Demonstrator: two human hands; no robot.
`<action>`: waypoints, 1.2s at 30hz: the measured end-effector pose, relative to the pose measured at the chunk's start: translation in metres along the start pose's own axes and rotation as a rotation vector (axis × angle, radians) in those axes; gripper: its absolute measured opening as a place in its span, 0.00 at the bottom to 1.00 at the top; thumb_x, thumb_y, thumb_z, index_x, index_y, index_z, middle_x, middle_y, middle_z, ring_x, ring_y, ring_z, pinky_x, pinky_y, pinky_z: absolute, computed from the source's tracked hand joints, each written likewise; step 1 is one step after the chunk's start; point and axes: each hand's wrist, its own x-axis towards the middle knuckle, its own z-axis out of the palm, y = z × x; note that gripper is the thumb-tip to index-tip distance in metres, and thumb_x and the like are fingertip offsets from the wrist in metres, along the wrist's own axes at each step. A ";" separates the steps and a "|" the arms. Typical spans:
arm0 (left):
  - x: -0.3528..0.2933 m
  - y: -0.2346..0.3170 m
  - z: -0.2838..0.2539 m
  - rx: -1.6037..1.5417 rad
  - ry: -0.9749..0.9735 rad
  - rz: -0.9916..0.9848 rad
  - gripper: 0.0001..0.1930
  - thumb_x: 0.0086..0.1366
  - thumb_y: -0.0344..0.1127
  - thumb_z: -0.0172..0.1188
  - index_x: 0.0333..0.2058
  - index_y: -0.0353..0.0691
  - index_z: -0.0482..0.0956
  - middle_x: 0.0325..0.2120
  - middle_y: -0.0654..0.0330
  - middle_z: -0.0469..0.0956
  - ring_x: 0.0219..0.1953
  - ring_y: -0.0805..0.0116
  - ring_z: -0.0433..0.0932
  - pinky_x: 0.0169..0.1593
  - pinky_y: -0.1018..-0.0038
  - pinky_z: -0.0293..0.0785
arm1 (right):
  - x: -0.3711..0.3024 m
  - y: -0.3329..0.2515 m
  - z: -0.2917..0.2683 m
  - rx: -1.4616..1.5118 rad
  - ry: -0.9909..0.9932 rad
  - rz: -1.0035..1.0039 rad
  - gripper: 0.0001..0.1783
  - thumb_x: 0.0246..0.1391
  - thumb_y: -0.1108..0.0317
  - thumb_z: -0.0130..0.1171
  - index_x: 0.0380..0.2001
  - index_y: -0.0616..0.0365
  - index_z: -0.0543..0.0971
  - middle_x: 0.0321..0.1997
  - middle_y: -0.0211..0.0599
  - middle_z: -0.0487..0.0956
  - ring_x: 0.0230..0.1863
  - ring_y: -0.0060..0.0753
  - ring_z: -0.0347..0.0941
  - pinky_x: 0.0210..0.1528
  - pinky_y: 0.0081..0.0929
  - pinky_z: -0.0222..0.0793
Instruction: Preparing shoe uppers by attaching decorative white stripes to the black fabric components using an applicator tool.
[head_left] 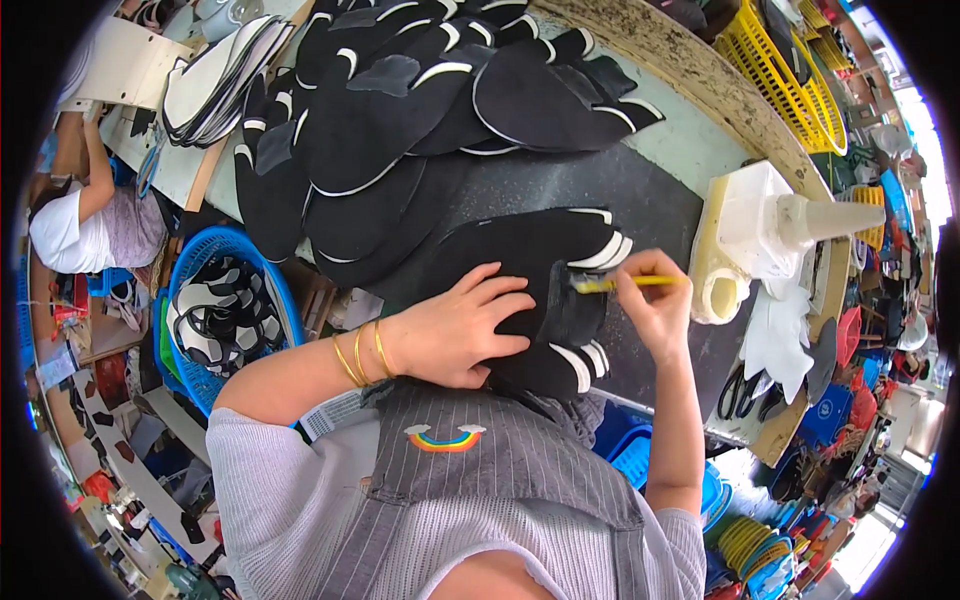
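A right hand [654, 308] pinches a yellow brush [600, 285] over a black piece [535, 235] at the surface's [688, 138] near side, left hand [452, 328] spread flat atop it; brushing appears unfinished, the far pile's [385, 145] status unclear.

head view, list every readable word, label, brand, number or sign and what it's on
No text can be read.
Blue plastic bin at right: pale mark, too blurred to read.
Rainbow patch on grey pinstriped apron: picture, no letters.
Flat black piece under left hand, slim yellow-handled brush in right hand: no lettering visible.
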 end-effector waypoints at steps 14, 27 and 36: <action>0.005 0.008 0.002 0.085 -0.009 -0.045 0.24 0.37 0.33 0.66 0.40 0.44 0.79 0.52 0.47 0.66 0.61 0.46 0.60 0.64 0.46 0.51 | -0.032 -0.003 -0.001 -0.081 -0.163 -0.201 0.06 0.45 0.77 0.63 0.24 0.62 0.75 0.25 0.32 0.76 0.27 0.19 0.72 0.30 0.20 0.68; 0.048 0.029 -0.097 -0.028 0.564 -0.086 0.32 0.43 0.15 0.46 0.50 0.38 0.76 0.54 0.45 0.70 0.59 0.46 0.67 0.62 0.63 0.62 | -0.046 -0.006 -0.124 -0.160 0.671 -0.097 0.10 0.55 0.65 0.60 0.29 0.62 0.77 0.23 0.29 0.76 0.21 0.16 0.69 0.24 0.15 0.64; 0.018 -0.006 -0.018 0.137 -0.184 0.003 0.40 0.38 0.47 0.73 0.54 0.46 0.70 0.54 0.52 0.65 0.59 0.51 0.62 0.61 0.53 0.57 | -0.043 0.017 -0.138 -0.024 0.683 0.076 0.14 0.52 0.62 0.62 0.25 0.64 0.77 0.18 0.29 0.75 0.13 0.15 0.63 0.13 0.14 0.54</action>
